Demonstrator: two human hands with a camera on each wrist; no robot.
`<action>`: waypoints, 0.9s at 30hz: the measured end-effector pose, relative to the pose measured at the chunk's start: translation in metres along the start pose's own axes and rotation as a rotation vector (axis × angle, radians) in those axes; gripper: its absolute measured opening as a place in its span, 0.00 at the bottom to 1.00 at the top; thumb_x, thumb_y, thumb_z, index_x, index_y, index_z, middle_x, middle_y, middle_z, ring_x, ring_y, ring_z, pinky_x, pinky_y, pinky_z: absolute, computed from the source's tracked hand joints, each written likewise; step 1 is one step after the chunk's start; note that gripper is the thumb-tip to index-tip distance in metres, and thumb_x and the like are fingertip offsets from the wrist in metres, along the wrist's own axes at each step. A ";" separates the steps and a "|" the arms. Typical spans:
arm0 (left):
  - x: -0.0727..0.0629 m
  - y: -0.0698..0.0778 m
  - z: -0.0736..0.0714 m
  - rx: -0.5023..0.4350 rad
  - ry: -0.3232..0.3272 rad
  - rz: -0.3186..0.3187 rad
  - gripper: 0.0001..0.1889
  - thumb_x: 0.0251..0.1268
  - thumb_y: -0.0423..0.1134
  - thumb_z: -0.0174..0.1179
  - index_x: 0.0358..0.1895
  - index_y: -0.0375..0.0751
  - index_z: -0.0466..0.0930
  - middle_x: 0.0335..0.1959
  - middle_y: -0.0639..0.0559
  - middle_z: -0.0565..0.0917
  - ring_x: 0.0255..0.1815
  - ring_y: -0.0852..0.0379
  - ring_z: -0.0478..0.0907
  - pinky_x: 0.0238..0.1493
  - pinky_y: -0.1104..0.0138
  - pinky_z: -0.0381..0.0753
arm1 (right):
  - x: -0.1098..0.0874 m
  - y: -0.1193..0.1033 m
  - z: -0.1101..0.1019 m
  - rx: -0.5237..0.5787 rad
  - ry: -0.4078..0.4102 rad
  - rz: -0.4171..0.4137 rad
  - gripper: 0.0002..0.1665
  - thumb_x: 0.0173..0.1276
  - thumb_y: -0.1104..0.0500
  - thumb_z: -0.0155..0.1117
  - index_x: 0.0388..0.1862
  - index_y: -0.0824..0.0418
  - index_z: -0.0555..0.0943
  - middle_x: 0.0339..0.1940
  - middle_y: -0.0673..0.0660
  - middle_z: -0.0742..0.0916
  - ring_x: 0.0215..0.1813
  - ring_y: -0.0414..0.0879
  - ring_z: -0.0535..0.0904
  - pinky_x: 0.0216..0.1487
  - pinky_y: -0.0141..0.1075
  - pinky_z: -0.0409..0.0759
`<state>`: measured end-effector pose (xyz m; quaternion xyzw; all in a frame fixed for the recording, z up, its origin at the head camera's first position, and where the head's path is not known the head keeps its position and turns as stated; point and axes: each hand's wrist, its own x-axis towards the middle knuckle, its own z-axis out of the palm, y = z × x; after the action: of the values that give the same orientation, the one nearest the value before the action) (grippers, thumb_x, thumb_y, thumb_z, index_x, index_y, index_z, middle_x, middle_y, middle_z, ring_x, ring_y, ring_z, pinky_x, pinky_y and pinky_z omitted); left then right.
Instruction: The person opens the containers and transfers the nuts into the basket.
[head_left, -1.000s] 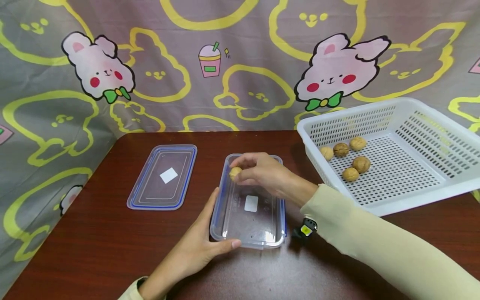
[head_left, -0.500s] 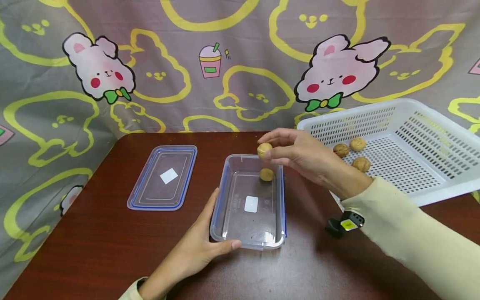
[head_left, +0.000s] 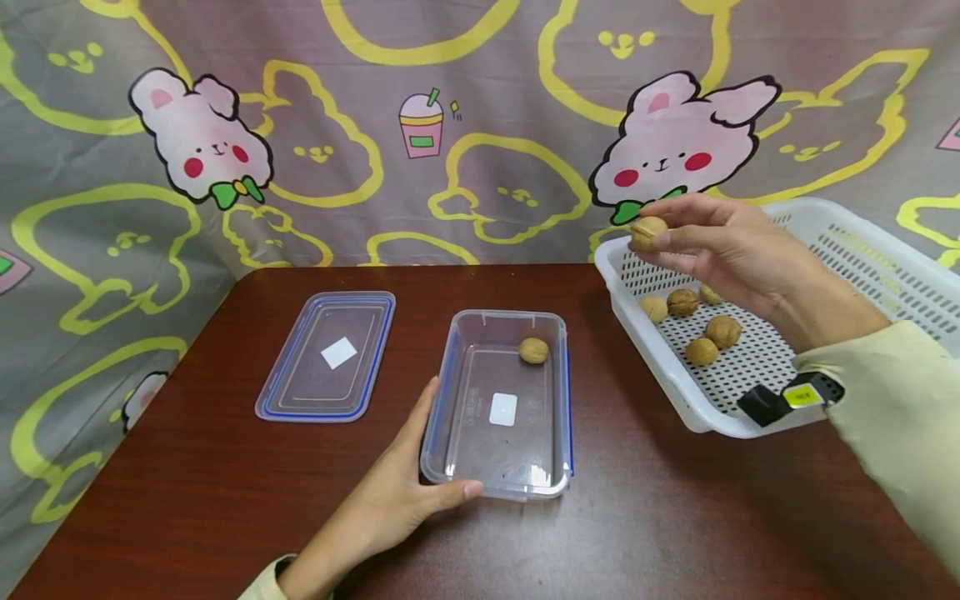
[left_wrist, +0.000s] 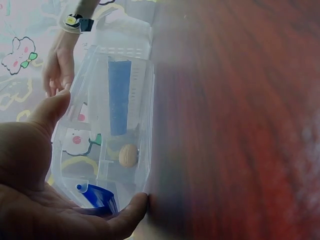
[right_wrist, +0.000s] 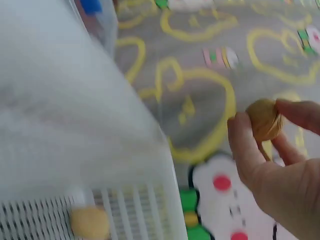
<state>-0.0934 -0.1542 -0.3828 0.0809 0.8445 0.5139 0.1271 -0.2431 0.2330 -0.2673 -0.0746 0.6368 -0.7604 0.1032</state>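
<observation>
My right hand (head_left: 738, 258) pinches a walnut (head_left: 648, 234) between thumb and fingertips, raised over the near-left side of the white basket (head_left: 678, 398). The right wrist view shows this walnut (right_wrist: 264, 119) held at the fingertips, beside the basket's edge. With its thumb over the near rim and fingers along the left side, my left hand (head_left: 393, 487) grips a clear plastic container (head_left: 491, 454). Inside, near the far right corner, lies one walnut (head_left: 533, 351). The left wrist view shows that walnut (left_wrist: 128, 155) through the clear wall.
Several walnuts (head_left: 723, 331) lie in the basket's left part. A clear lid (head_left: 321, 392) with a blue seal rests on the dark red table (head_left: 187, 467), left of the container. A cartoon-printed cloth (head_left: 300, 108) hangs behind the table.
My right hand has moved from over the container rightward and up to the basket, still pinching the walnut. My left hand and the container have stayed in place.
</observation>
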 end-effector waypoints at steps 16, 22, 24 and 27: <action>0.000 0.001 0.000 0.009 0.004 -0.011 0.66 0.54 0.47 0.81 0.87 0.63 0.38 0.88 0.52 0.50 0.83 0.44 0.58 0.81 0.41 0.54 | 0.015 0.003 -0.124 0.227 0.050 -0.010 0.24 0.74 0.80 0.53 0.60 0.65 0.86 0.60 0.53 0.85 0.54 0.50 0.90 0.50 0.41 0.90; 0.001 0.001 0.000 0.009 0.006 -0.005 0.66 0.53 0.47 0.82 0.87 0.64 0.38 0.87 0.52 0.51 0.82 0.45 0.60 0.81 0.42 0.56 | 0.018 0.010 -0.145 0.171 0.051 0.046 0.23 0.75 0.77 0.54 0.59 0.61 0.87 0.57 0.52 0.88 0.51 0.49 0.90 0.47 0.40 0.90; 0.001 0.000 0.001 0.009 0.008 -0.003 0.66 0.53 0.47 0.82 0.87 0.63 0.38 0.87 0.51 0.51 0.82 0.45 0.61 0.80 0.42 0.56 | 0.019 0.011 -0.149 0.148 0.051 0.057 0.23 0.75 0.77 0.54 0.58 0.61 0.87 0.55 0.52 0.89 0.51 0.48 0.90 0.47 0.40 0.90; 0.002 0.001 0.001 0.007 0.008 0.008 0.66 0.53 0.47 0.82 0.87 0.62 0.39 0.87 0.50 0.52 0.81 0.44 0.61 0.80 0.42 0.57 | 0.021 0.014 -0.156 0.107 0.070 0.078 0.23 0.75 0.77 0.55 0.58 0.60 0.88 0.53 0.51 0.89 0.50 0.46 0.90 0.47 0.38 0.90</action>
<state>-0.0947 -0.1523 -0.3831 0.0829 0.8463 0.5120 0.1215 -0.3005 0.3740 -0.3091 -0.0175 0.6010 -0.7908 0.1143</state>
